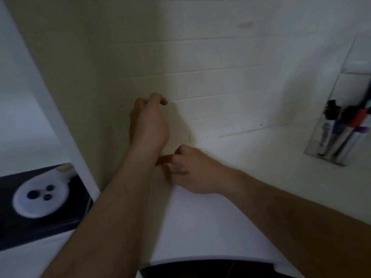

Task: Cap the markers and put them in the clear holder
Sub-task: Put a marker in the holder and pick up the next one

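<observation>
Capped markers [339,133] stand in clear plastic wall holder [329,141], well right of both hands; left hand [149,125] curled, apparently empty; right hand [190,169] curled, contents indistinct through blur.

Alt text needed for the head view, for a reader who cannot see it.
Two bare hands, left hand and right hand, reach over a white surface near a tiled wall, fingers curled; neither clearly holds anything. At far right, a clear holder contains several capped markers.
</observation>
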`<state>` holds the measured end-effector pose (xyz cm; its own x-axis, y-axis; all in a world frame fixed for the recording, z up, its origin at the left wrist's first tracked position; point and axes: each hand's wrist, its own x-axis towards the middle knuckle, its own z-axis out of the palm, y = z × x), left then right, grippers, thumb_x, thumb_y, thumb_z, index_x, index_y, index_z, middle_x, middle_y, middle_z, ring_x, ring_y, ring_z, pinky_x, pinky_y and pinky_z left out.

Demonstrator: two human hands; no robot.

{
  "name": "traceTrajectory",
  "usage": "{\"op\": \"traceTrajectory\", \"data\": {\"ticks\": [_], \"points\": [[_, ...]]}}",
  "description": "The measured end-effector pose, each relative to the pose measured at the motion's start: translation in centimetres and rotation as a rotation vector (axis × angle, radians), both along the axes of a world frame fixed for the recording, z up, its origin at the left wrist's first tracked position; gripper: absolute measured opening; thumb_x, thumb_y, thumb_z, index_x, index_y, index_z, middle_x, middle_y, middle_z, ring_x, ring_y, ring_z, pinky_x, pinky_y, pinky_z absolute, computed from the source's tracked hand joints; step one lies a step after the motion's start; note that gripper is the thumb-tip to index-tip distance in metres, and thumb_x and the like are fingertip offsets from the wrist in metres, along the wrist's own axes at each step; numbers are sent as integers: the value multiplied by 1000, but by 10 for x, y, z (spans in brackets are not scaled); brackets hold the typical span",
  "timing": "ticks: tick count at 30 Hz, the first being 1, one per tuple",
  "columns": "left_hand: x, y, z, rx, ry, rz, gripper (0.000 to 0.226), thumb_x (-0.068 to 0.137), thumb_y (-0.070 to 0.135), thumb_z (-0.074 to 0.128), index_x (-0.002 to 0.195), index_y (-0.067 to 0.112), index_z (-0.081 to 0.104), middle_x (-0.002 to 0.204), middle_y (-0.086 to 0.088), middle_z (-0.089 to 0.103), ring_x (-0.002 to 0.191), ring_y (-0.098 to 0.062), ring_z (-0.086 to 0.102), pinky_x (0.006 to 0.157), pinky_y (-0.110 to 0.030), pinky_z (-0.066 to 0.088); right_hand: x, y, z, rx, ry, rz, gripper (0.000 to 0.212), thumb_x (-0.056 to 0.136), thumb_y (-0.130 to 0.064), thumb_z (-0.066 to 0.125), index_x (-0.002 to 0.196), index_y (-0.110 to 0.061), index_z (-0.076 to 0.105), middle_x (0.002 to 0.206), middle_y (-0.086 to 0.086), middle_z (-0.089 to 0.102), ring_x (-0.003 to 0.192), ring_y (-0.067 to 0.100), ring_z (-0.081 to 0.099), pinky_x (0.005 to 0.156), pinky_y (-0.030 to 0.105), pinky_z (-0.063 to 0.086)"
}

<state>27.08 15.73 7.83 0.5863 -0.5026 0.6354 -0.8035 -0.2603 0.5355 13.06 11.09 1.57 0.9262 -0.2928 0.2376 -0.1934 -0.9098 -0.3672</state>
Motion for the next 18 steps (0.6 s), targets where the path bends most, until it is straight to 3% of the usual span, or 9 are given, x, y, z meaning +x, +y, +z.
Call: {"op": "traceTrajectory", "data": {"ticks": [1,4,5,7,9,11,13,16,18], "points": [[1,-1,-2,29,18,0,59,74,-7,33,112,32,54,119,-5,49,104,-27,54,84,-39,52,6,1,-1,-29,70,-19,40,92,-53,48,130,-42,58,110,-4,56,104,23,50,90,34,44],[1,-3,-6,144,22,-6,53,76,-4,35,114,30,49,120,-7,48,107,-30,52,82,-40,52,8,-4,-3,-137,85,-65,23,92,-51,43,89,-32,55,86,-8,43,96,28,54,82,38,47],[2,-3,-7,201,23,6,50,77,-2,37,114,30,47,120,-8,49,108,-31,52,75,-38,51,3,-6,0,-142,77,-103,18,94,-47,45,90,-32,54,86,-5,42,95,30,57,78,36,47],[6,-2,-8,328,65,24,43,81,3,42,113,31,46,118,-8,51,104,-32,55,54,-32,46,-14,-19,0,-221,105,-173,27,99,-44,45,117,-29,60,95,3,50,99,31,60,74,33,41],[10,-1,-8,432,168,-34,32,85,11,56,107,33,48,113,-5,54,85,-34,65,43,-32,47,-39,-34,0,-284,161,-280,38,100,-50,41,126,-26,54,107,11,61,102,32,62,75,36,44],[10,3,-7,562,236,-108,31,84,20,72,105,31,52,111,-2,53,61,-34,69,44,-36,55,-69,-52,-2,-304,155,-375,34,98,-58,39,106,-29,54,104,8,65,98,31,65,78,37,51],[8,5,-4,739,195,-136,36,81,22,79,107,29,56,113,-1,54,56,-28,70,50,-33,56,-97,-67,-4,-308,164,-448,34,96,-61,37,88,-29,44,97,4,66,93,29,67,76,36,52],[7,5,-4,988,85,-158,42,82,19,77,119,28,59,119,-5,60,71,-21,69,56,-25,52,-133,-82,-9,-290,123,-553,38,98,-58,40,83,-23,45,84,-3,61,82,23,63,67,33,44],[8,2,-8,1076,-8,-145,44,84,11,68,125,27,61,126,-6,60,94,-21,65,70,-21,46,-148,-87,-11,-228,83,-563,41,98,-56,43,76,-21,44,73,-5,56,72,18,56,65,35,44]]}}
